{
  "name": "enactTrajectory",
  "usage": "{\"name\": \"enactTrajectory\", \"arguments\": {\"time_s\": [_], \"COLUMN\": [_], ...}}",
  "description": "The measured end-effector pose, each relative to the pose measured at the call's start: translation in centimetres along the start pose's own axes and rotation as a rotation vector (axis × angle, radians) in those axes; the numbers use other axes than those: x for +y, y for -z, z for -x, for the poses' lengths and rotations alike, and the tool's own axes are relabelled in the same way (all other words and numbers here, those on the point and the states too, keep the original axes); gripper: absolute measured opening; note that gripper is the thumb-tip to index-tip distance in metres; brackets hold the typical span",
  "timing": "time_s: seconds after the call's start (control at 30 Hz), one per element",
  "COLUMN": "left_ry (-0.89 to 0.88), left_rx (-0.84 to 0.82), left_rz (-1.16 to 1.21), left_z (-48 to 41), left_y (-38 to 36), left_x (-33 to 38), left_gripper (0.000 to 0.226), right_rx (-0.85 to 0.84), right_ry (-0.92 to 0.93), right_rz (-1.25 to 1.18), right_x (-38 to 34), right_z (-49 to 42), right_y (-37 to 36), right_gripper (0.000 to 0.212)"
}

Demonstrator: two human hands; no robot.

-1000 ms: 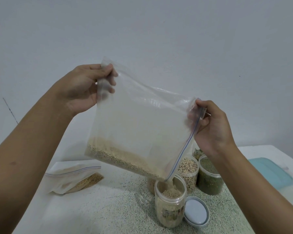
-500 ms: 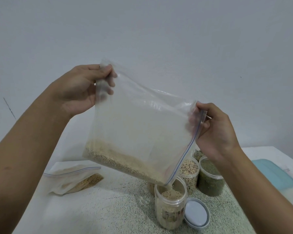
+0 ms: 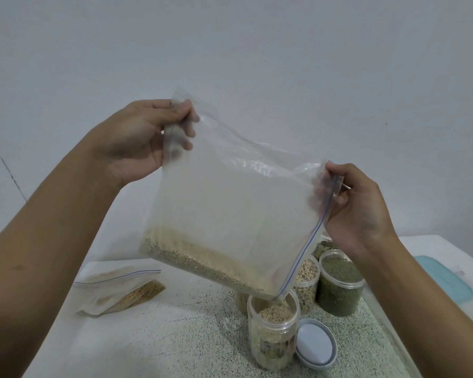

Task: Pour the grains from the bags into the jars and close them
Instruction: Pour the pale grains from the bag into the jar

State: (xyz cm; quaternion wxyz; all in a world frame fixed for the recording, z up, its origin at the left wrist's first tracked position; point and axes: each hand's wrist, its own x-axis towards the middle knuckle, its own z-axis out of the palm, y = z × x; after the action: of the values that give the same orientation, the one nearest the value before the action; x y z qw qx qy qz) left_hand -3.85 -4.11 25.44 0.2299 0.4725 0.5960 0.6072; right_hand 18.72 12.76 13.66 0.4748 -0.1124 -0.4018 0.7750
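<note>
I hold a clear zip bag (image 3: 230, 203) tilted in the air, with pale grains lying along its lower edge. My left hand (image 3: 137, 140) pinches its upper left corner. My right hand (image 3: 358, 208) pinches the zip end at the right. The bag's lowest corner hangs over an open clear jar (image 3: 273, 334), and grains stream from it into the jar, which is nearly full. The jar's grey lid (image 3: 316, 345) lies flat just right of it on the speckled table (image 3: 175, 339).
Behind the open jar stand a jar of beige beans (image 3: 307, 279) and a jar of dark green grains (image 3: 339, 285), with more jars partly hidden behind. Another zip bag with grains (image 3: 120, 290) lies at left. A teal lid (image 3: 443, 279) lies at right.
The bag has tipped a little further and its grain layer has slid toward the low corner. The jar's grain level has risen. Both hands keep their hold.
</note>
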Motion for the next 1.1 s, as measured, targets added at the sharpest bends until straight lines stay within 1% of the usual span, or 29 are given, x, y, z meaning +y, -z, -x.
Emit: {"name": "enactTrajectory", "arguments": {"time_s": [0.37, 0.63, 0.9, 1.1], "left_ry": [-0.008, -0.001, -0.017, -0.032], "left_rx": [-0.001, 0.023, 0.025, 0.013], "left_rz": [-0.008, 0.001, -0.022, -0.031], "left_z": [-0.3, 0.0, 0.6, 1.0], "left_y": [-0.2, 0.4, 0.8, 0.7], "left_x": [0.1, 0.0, 0.4, 0.7], "left_gripper": [0.025, 0.024, 0.025, 0.025], "right_rx": [0.029, 0.015, -0.021, -0.019], "right_ry": [0.0, -0.005, -0.036, -0.042], "right_rz": [-0.019, -0.009, -0.023, -0.027], "right_x": [0.0, 0.2, 0.7, 0.5], "right_z": [-0.2, -0.2, 0.1, 0.5], "right_y": [0.1, -0.7, -0.5, -0.7], "right_gripper": [0.002, 0.006, 0.004, 0.004]}}
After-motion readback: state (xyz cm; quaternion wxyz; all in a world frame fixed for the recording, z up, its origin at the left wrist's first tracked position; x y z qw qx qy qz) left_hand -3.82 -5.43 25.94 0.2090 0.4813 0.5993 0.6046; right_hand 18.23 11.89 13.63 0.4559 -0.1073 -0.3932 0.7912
